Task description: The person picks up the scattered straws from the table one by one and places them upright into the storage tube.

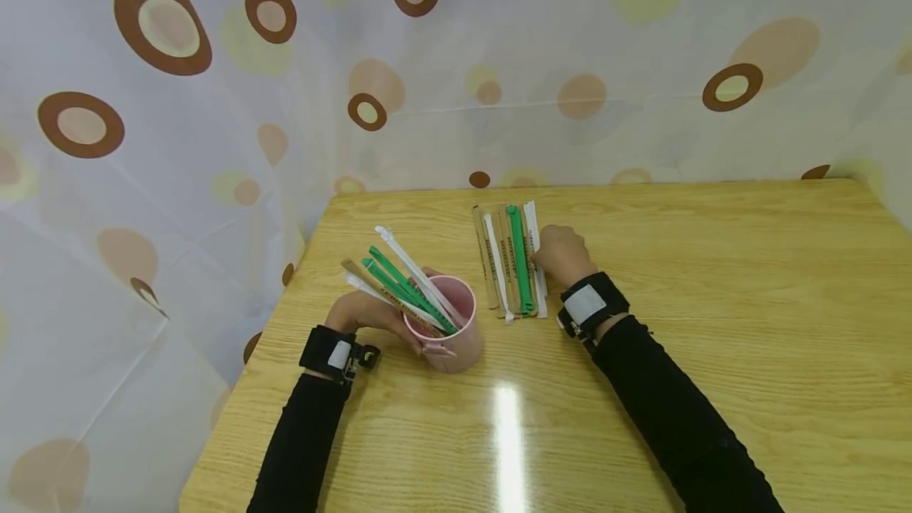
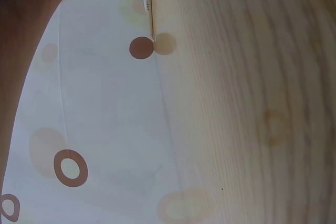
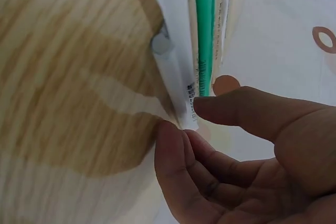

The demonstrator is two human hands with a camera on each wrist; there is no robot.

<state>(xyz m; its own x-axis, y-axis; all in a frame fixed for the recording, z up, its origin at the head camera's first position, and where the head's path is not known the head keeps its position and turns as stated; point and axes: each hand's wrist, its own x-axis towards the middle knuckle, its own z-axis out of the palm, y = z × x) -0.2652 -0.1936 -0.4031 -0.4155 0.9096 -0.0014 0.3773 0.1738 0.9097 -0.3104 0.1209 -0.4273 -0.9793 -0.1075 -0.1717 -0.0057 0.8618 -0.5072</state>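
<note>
On the left, my left hand [image 1: 369, 315] grips a pink cup [image 1: 461, 348] from its side. Several wrapped straws, among them a green one [image 1: 399, 282] and a white one [image 1: 416, 264], lean out of the cup toward the left. To the right, a row of wrapped straws in brown, white and green lies on the table. My right hand [image 1: 563, 252] is at the rightmost white wrapped straw [image 3: 177, 85], pinching it near one end between thumb and fingers. A green wrapped straw [image 1: 520, 260] lies just left of it. The left wrist view hides the left fingers.
The wooden table [image 1: 712, 299] reaches far to the right. Behind and left of it hangs a pale curtain [image 1: 299, 101] with brown and yellow spots. A bright light streak [image 1: 509, 442] reflects off the table's near part.
</note>
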